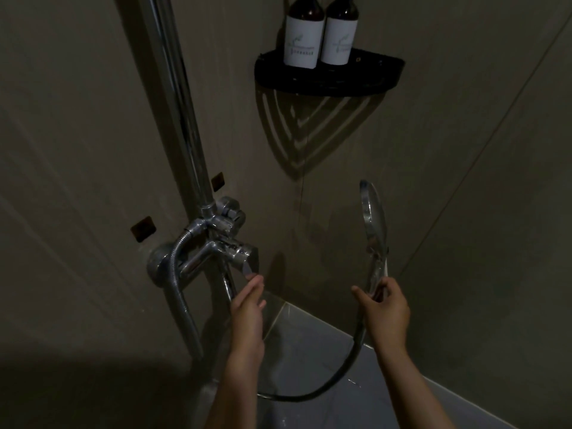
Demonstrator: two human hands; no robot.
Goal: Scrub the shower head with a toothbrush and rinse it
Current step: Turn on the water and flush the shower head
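Fingers (390, 286) grip shower head (374, 218), face hidden (edge-on)

Clear passage lies between my left grip (247, 301) and my right grip (383, 308), back to the wall (309, 230). At 12 o'clock of my left grip the tap lever (247, 261) blocks; the riser pipe (176, 97) stands at 11 o'clock. The shower head (373, 218) fills 12 o'clock above my right grip, and the hose (353, 354) loops at 6 o'clock.

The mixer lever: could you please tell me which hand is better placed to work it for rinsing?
Left. The left hand has its fingertips at the mixer lever, while the right hand grips the handle of the shower head, well away from it.
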